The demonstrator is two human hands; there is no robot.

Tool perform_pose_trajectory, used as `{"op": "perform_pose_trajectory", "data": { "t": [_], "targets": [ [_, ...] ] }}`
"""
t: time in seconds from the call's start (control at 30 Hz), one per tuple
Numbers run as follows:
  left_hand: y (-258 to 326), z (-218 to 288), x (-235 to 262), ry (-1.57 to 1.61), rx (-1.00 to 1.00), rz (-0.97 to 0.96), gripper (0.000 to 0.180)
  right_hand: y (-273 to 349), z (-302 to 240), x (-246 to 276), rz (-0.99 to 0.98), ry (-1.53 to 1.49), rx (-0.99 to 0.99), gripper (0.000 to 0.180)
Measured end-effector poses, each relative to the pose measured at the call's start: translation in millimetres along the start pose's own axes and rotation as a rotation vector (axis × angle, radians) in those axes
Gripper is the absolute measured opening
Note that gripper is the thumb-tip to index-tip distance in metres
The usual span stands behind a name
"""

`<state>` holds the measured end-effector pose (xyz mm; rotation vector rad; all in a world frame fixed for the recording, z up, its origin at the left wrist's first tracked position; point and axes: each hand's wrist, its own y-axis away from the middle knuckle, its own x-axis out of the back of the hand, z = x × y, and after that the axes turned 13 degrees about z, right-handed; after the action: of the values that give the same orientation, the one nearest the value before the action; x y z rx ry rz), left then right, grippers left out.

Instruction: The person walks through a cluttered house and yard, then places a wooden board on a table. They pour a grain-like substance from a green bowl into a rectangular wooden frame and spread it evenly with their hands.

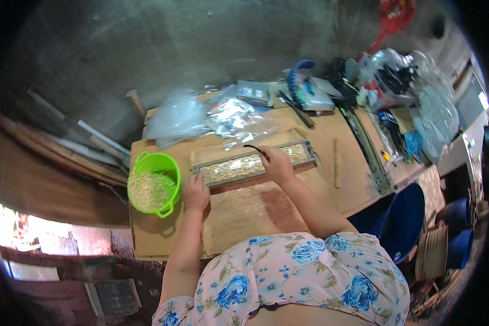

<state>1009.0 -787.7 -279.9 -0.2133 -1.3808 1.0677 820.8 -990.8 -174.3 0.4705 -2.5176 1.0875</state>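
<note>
A long narrow dark-edged frame point(239, 177) lies across the worktable, filled with pale, flake-like pieces under a shiny clear surface. At its left end is my left hand point(195, 192), back upward, with the fingers closed at the frame's corner. My right hand point(277, 165) is over the frame's right half, pinching a thin, dark, curved strip-like tool point(252, 146) whose tip points left. To the left of my left hand stands a bright green basin point(174, 202) with two handles, partly filled with similar pale pieces. The undersides of both hands are hidden.
Clear plastic bags point(176, 117) lie at the table's back edge. A dark-bladed tool point(303, 115) and a thin wooden stick point(337, 163) are to the right. Bulky plastic bags point(437, 119) crowd the far right, above a large blue container point(399, 223). A grey wall rises behind.
</note>
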Motion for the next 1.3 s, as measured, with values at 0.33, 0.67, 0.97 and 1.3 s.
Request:
{"op": "perform_pose_trajectory", "data": {
  "t": [0.33,0.67,0.97,1.3],
  "targets": [
    [-19,51,-5,-0.012,-0.046,0.077,0.036,46,147,120,0.260,0.370,-0.279,0.020],
    [-62,207,-99,0.159,-0.329,-0.526,0.068,53,181,94,-0.005,0.517,-0.224,0.018],
    [-52,206,-96,0.055,-0.336,-0.552,0.070,53,159,109,-0.137,0.369,-0.184,0.016],
    [-43,185,-71,-0.018,-0.272,-0.512,0.074,51,149,95,-0.008,0.333,-0.070,0.016]
  ]
}}
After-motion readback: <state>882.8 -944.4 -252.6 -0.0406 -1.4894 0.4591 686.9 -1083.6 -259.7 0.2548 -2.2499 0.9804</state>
